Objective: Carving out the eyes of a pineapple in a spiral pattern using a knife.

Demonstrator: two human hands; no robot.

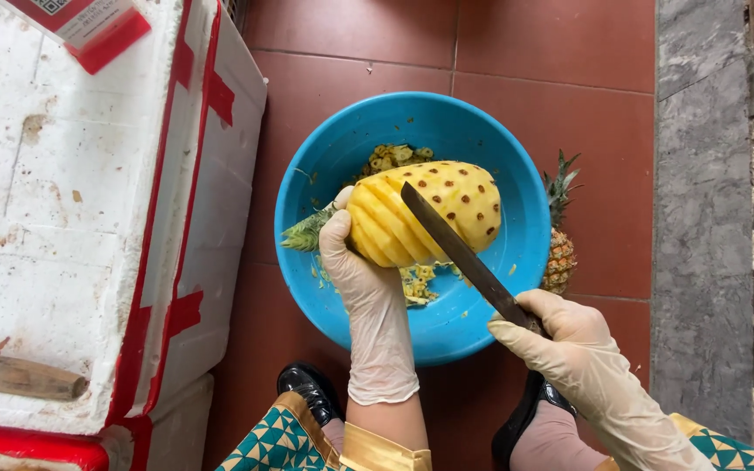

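At the far left we see a white foam box (71,218) taped in red, with a wooden-handled tool (19,377) lying on its lid, out of the way of the cutting. Next to it, on the red tiled floor (351,52), sits a blue basin (517,262), placed under the fruit, we judge, so that trimmings (416,283) drop into it.

Our left hand (364,279), gloved, is wrapped around the crown end of the peeled pineapple (425,214), grip closed on it, holding it on its side over the basin; the leafy top pokes out to the left, serving as a handle. Part of the fruit already shows slanting grooves, the rest dark eyes.

Our right hand (569,344), also gloved, has its grip closed on the handle of a long knife (460,253), the blade laid slantwise against the flesh along the grooves.

Just right of the basin an unpeeled pineapple (558,244) stands on the floor, beside a grey stone strip (700,218).
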